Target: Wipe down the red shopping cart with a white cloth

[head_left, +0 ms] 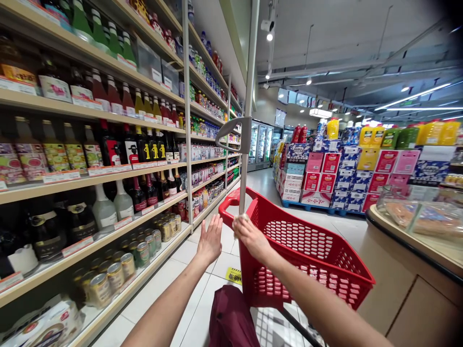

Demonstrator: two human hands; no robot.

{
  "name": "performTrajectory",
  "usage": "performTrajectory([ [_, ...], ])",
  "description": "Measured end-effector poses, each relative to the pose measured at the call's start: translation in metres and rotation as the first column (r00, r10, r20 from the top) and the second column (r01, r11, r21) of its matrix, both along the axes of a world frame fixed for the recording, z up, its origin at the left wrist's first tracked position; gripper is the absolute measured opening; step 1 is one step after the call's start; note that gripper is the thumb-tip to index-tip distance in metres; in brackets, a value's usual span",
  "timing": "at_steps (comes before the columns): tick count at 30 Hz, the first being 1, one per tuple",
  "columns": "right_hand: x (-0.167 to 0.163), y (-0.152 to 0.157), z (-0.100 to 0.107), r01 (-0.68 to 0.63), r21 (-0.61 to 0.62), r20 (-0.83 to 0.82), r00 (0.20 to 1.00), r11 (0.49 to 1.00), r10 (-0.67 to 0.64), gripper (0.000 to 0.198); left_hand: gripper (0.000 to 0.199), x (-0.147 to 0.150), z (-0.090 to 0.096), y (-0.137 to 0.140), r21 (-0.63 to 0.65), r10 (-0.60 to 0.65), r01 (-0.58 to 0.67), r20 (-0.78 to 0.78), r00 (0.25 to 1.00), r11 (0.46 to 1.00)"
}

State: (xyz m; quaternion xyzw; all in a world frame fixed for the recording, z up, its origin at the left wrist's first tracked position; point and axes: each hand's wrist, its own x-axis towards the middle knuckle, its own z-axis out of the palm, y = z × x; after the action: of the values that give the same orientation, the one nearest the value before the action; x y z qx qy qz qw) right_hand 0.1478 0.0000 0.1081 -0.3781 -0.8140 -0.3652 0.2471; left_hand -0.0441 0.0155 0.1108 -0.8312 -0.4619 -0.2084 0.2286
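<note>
A red plastic shopping cart (300, 236) with perforated sides stands before me. My right hand (253, 238) is closed on a small pale cloth (236, 225), pressed at the cart's rim beside the foot of a metal pole (249, 86). Most of the cloth is hidden under my fingers. My left hand (211, 238) is held out with straight fingers, close to the left end of the cart's red handle (227, 207), and holds nothing. Whether its fingertips touch the handle I cannot tell. A grey loop-shaped grip (240, 135) is fixed on the pole above both hands.
Shelves (159, 171) of bottles and cans line the left side. To the right is a counter (405, 270) with packaged food in a clear case. Stacked boxes (321, 178) topped with juice bottles stand farther back. A yellow floor sticker (233, 275) lies on the white tiles.
</note>
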Motion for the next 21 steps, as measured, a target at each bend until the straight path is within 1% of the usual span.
performTrajectory([
  [2,-0.003,-0.012,-0.052,0.016,-0.064,0.009,1.0,0.998,-0.016,0.036,0.073,-0.004,-0.011,-0.004,0.002,0.01,-0.01,-0.02,1.0,1.0],
  [3,-0.005,-0.017,-0.073,0.014,-0.103,0.024,1.0,0.995,-0.011,0.033,0.073,-0.007,-0.015,-0.005,0.005,0.016,-0.016,-0.026,1.0,1.0],
  [4,-0.007,-0.021,-0.087,0.002,-0.132,0.04,0.999,0.991,0.004,0.029,0.073,-0.008,-0.017,-0.006,0.008,0.02,-0.02,-0.028,0.999,1.0],
  [5,-0.009,-0.022,-0.093,-0.015,-0.146,0.049,0.999,0.989,0.022,0.028,0.073,-0.009,-0.018,-0.007,0.012,0.02,-0.02,-0.028,0.999,1.0],
  [6,-0.012,-0.022,-0.09,-0.032,-0.143,0.049,0.998,0.989,0.04,0.027,0.073,-0.01,-0.018,-0.007,0.017,0.019,-0.018,-0.025,1.0,1.0],
  [7,-0.014,-0.021,-0.08,-0.04,-0.122,0.035,0.998,0.992,0.045,0.029,0.073,-0.009,-0.016,-0.007,0.023,0.018,-0.018,-0.02,1.0,1.0],
  [8,-0.016,-0.018,-0.066,-0.038,-0.09,0.01,0.999,0.995,0.039,0.032,0.073,-0.008,-0.014,-0.007,0.027,0.019,-0.018,-0.015,1.0,0.999],
  [10,-0.015,-0.011,-0.037,0.006,-0.027,-0.059,0.998,1.0,-0.008,0.039,0.073,-0.005,-0.01,-0.007,0.026,0.021,-0.021,-0.005,1.0,0.999],
  [11,-0.012,-0.009,-0.03,0.017,-0.013,-0.072,0.997,1.0,-0.018,0.041,0.073,-0.004,-0.008,-0.007,0.023,0.022,-0.022,-0.002,1.0,0.999],
  [12,-0.008,-0.008,-0.03,0.02,-0.018,-0.067,0.998,1.0,-0.021,0.041,0.073,-0.003,-0.008,-0.007,0.019,0.02,-0.02,-0.001,1.0,1.0],
  [13,-0.003,-0.01,-0.037,0.01,-0.043,-0.04,0.999,0.999,-0.012,0.04,0.073,-0.003,-0.008,-0.007,0.017,0.014,-0.014,-0.003,1.0,1.0],
  [15,0.008,-0.018,-0.067,-0.01,-0.134,0.034,0.999,0.991,0.015,0.033,0.072,-0.003,-0.01,-0.008,0.013,0.003,-0.002,-0.01,1.0,1.0],
  [16,0.012,-0.022,-0.083,-0.01,-0.199,0.081,0.996,0.98,0.026,0.029,0.072,-0.004,-0.011,-0.008,0.01,-0.001,0.001,-0.014,1.0,1.0],
  [17,0.015,-0.025,-0.095,0.011,-0.252,0.108,0.994,0.968,0.017,0.028,0.072,-0.005,-0.012,-0.009,0.006,-0.003,0.003,-0.017,1.0,1.0],
  [18,0.016,-0.026,-0.101,0.022,-0.281,0.125,0.992,0.959,0.014,0.027,0.073,-0.006,-0.012,-0.008,0.002,-0.003,0.003,-0.017,1.0,1.0],
  [19,0.015,-0.026,-0.101,0.029,-0.288,0.127,0.992,0.957,0.008,0.027,0.073,-0.006,-0.011,-0.008,-0.001,-0.001,0.001,-0.013,1.0,1.0],
  [21,0.012,-0.021,-0.087,0.027,-0.235,0.09,0.996,0.972,-0.006,0.031,0.074,-0.004,-0.008,-0.007,-0.004,0.001,-0.001,0.001,1.0,1.0],
])
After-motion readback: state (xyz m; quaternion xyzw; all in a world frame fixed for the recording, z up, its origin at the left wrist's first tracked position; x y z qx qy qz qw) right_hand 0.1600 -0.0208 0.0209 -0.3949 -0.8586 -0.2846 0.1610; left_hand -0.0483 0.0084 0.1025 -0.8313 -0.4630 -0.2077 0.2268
